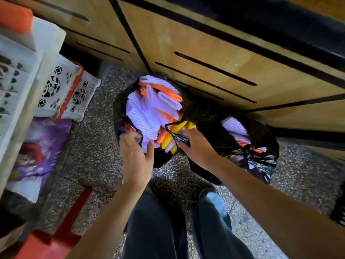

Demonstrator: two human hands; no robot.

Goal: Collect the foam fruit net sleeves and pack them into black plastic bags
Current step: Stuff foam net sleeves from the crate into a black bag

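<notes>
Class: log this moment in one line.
left hand grips open bag rim | right hand pinches its handle | sleeves inside | tied bag beside

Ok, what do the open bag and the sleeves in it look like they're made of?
The open bag: thin, glossy black plastic film; it crumples and twists into a strip where the right hand pinches it. The sleeves: soft, matte foam netting, probably, going by the ribbed mesh texture.

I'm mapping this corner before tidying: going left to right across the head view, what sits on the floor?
White lattice crate → open black bag stuffed with foam sleeves → tied black bag.
</notes>
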